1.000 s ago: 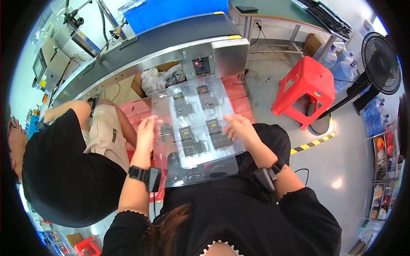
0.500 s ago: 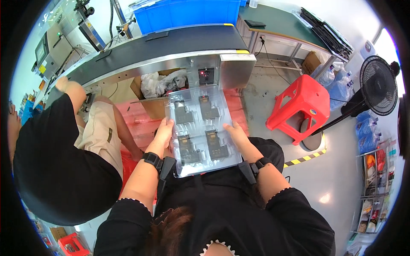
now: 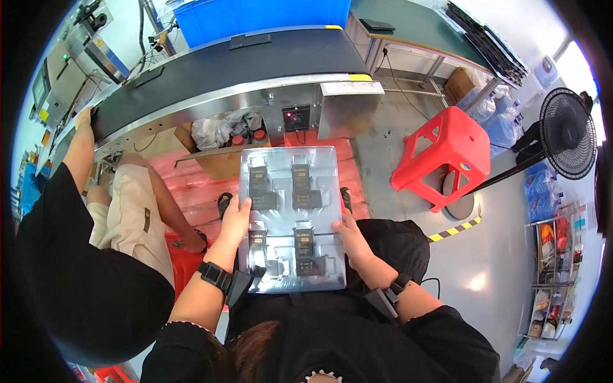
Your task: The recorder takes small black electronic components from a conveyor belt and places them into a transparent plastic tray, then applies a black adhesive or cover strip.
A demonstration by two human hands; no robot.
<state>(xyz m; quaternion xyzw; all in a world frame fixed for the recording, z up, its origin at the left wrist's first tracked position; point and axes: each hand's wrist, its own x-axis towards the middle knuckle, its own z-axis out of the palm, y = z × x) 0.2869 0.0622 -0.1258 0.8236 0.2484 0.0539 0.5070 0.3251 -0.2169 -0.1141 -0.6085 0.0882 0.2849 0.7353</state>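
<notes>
A clear plastic tray (image 3: 290,218) lies across my lap, held in both hands. Several flat black L-shaped parts sit in its moulded pockets, among them a black part (image 3: 305,191) at the upper right of the tray. My left hand (image 3: 235,220) grips the left edge, thumb on top and fingers hidden beneath. On the opposite edge, my right hand (image 3: 352,237) is closed in the same way, its thumb over the rim. Both wrists wear black straps with a device.
Beyond the tray runs a black conveyor belt (image 3: 287,54) carrying a few flat dark pieces. A co-worker's arm (image 3: 80,150) reaches to the belt at left. To the right stand a red stool (image 3: 450,153) and a black fan (image 3: 567,133). A blue bin (image 3: 262,18) is behind the belt.
The tray has come down and straightened, still in both my hands. The co-worker's hand has moved onto the belt at left. My view has shifted slightly.
</notes>
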